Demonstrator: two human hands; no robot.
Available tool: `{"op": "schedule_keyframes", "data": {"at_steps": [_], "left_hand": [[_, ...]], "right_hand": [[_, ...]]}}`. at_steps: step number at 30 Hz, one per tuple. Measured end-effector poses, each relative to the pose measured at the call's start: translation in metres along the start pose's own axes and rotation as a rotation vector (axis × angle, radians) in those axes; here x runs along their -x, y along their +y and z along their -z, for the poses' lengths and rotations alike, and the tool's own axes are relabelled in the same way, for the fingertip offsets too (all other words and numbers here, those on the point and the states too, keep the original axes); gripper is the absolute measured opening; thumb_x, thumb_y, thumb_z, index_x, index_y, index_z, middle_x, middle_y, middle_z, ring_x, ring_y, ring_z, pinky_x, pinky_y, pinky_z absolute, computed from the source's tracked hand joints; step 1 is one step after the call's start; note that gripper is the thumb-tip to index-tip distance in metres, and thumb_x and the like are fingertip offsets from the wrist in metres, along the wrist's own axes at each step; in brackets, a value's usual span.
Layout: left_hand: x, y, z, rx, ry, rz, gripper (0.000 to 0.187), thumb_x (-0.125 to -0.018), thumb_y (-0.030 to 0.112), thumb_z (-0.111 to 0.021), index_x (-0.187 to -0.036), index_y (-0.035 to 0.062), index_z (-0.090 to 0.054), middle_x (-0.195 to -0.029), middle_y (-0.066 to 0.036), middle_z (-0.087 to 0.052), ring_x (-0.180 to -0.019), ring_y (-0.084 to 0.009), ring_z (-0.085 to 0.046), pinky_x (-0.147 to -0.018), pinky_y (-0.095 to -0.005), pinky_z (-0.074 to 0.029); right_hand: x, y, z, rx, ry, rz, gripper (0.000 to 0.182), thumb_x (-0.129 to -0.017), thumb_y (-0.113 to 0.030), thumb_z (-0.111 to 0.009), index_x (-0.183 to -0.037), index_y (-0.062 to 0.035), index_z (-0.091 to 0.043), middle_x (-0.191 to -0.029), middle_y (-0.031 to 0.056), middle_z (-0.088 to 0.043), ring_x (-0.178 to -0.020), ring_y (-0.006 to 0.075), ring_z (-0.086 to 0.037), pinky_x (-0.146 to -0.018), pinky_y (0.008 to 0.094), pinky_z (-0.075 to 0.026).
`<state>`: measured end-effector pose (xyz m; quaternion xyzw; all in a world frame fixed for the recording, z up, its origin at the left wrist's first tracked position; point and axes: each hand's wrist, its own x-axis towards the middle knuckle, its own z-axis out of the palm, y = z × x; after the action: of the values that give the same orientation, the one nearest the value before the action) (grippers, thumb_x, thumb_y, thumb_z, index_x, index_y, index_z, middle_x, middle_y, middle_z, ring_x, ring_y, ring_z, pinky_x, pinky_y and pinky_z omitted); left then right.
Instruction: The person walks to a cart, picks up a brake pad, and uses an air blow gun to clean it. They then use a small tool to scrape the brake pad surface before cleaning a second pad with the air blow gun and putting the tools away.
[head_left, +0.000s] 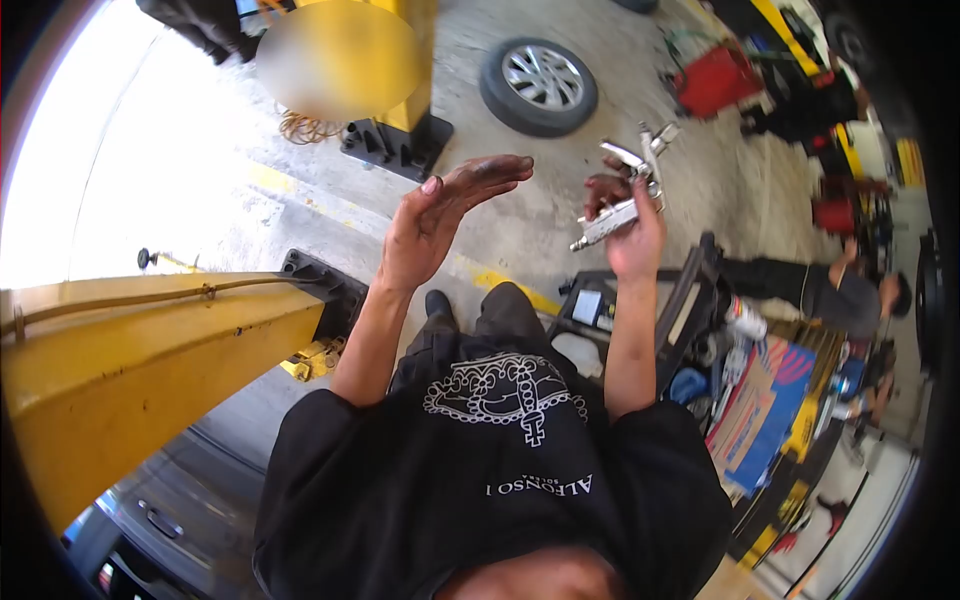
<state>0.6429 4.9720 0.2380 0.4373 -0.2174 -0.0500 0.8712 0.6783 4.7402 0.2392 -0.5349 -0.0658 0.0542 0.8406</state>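
My left hand (437, 215) is raised in front of me, fingers stretched out and together, palm facing right, with dark grime on the fingers. Nothing is in it. In my right hand (636, 235) is a silver metal spray gun (615, 218), its handle lying across the palm with my fingers and thumb around it. The gun's head (655, 150) points up and away from me, and a threaded fitting sticks out at the lower end of the handle.
A wheel with tyre (540, 85) lies on the concrete floor ahead. Yellow lift posts (180, 350) stand left and ahead. At right, a cluttered cart (690, 310) holds a cardboard box (765, 410) and bottles. A person (840, 290) works beyond it. A grey car (170, 500) is at lower left.
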Motion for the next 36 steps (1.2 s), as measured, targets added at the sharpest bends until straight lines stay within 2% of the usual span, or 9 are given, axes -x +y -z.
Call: {"op": "schedule_keyframes", "data": {"at_steps": [5, 8, 14, 16, 17, 18, 19, 23, 36], "left_hand": [[0.001, 0.026, 0.042, -0.063, 0.273, -0.163, 0.047, -0.093, 0.031, -0.032, -0.100, -0.0096, -0.055, -0.097, -0.021, -0.060, -0.093, -0.0262, -0.058, -0.088, -0.0372, -0.041], [-0.002, 0.028, 0.064, -0.046, 0.712, -0.222, 0.041, -0.091, 0.024, -0.048, -0.057, 0.0012, -0.046, -0.050, -0.006, -0.044, -0.042, -0.0144, -0.043, -0.038, -0.0265, -0.032], [-0.041, 0.044, 0.113, -0.359, 0.980, -0.338, 0.035, -0.084, 0.011, -0.057, -0.052, 0.0027, -0.045, -0.049, 0.001, -0.044, -0.045, -0.0045, -0.035, -0.042, -0.0211, -0.024], [-0.059, 0.058, 0.122, -0.604, 1.052, -0.377, 0.035, -0.082, 0.004, -0.057, -0.049, 0.0033, -0.043, -0.049, 0.003, -0.043, -0.046, -0.0038, -0.035, -0.044, -0.0199, -0.025], [-0.064, 0.066, 0.135, -0.720, 0.976, -0.394, 0.014, -0.076, -0.002, -0.060, -0.066, 0.0014, -0.050, -0.063, 0.000, -0.050, -0.055, -0.0068, -0.042, -0.051, -0.0213, -0.033], [-0.092, 0.080, 0.135, -0.782, 0.860, -0.707, 0.029, -0.069, -0.003, -0.063, -0.094, 0.0014, -0.048, -0.086, -0.005, -0.051, -0.075, -0.0119, -0.048, -0.066, -0.0254, -0.040], [-0.110, 0.104, 0.131, -0.951, 0.775, -0.599, 0.055, -0.064, -0.001, -0.065, -0.112, 0.0026, -0.037, -0.101, -0.010, -0.045, -0.096, -0.0186, -0.045, -0.082, -0.0307, -0.039], [-0.199, 0.170, 0.155, -2.111, 0.660, -0.607, 0.042, -0.071, 0.013, -0.061, -0.110, 0.0046, -0.050, -0.108, -0.015, -0.047, -0.103, -0.0306, -0.045, -0.088, -0.0407, -0.036], [-0.228, 0.206, 0.222, -2.343, 0.360, -0.219, 0.012, -0.076, 0.008, -0.054, -0.080, 0.0007, -0.046, -0.064, -0.011, -0.055, -0.054, -0.0260, -0.058, -0.050, -0.0356, -0.044]], "right_hand": [[-0.049, 0.024, -0.043, 0.265, -0.148, -0.024, 0.030, -0.090, -0.020, -0.048, -0.106, 0.0052, -0.053, -0.085, 0.0156, -0.063, -0.066, 0.0146, -0.058, -0.054, 0.0248, -0.044], [-0.076, 0.041, -0.059, 0.519, -0.183, -0.029, 0.020, -0.086, -0.012, -0.054, -0.099, 0.0035, -0.059, -0.084, 0.0088, -0.064, -0.070, 0.0108, -0.058, -0.058, 0.0232, -0.046], [-0.133, 0.065, -0.047, 0.917, -0.244, 0.474, 0.020, -0.081, -0.008, -0.060, -0.096, 0.0055, -0.059, -0.078, 0.0079, -0.063, -0.067, 0.0125, -0.061, -0.059, 0.0251, -0.049], [-0.138, 0.060, -0.047, 0.737, -0.138, 0.220, 0.021, -0.080, -0.008, -0.060, -0.096, 0.0051, -0.058, -0.074, 0.0100, -0.062, -0.065, 0.0154, -0.063, -0.057, 0.0262, -0.050], [-0.138, 0.058, -0.040, 0.730, -0.144, 0.232, 0.021, -0.080, -0.008, -0.060, -0.096, 0.0051, -0.058, -0.074, 0.0100, -0.062, -0.065, 0.0154, -0.063, -0.057, 0.0262, -0.050], [-0.140, 0.058, -0.030, 0.794, -0.172, 0.160, 0.021, -0.080, -0.009, -0.061, -0.096, 0.0051, -0.057, -0.073, 0.0101, -0.062, -0.065, 0.0161, -0.064, -0.057, 0.0263, -0.050], [-0.144, 0.059, -0.022, 0.856, -0.196, 0.089, 0.022, -0.080, -0.009, -0.061, -0.095, 0.0050, -0.057, -0.073, 0.0103, -0.061, -0.065, 0.0168, -0.065, -0.057, 0.0264, -0.051], [-0.146, 0.068, -0.024, 0.919, -0.268, -0.018, 0.021, -0.080, -0.009, -0.062, -0.093, 0.0053, -0.056, -0.073, 0.0097, -0.062, -0.063, 0.0173, -0.064, -0.057, 0.0265, -0.051], [-0.232, 0.111, -0.209, 0.053, -0.158, -0.056, 0.022, -0.082, -0.001, -0.056, -0.099, -0.0028, -0.042, -0.089, 0.0116, -0.057, -0.056, 0.0187, -0.059, -0.048, 0.0279, -0.048]]}}
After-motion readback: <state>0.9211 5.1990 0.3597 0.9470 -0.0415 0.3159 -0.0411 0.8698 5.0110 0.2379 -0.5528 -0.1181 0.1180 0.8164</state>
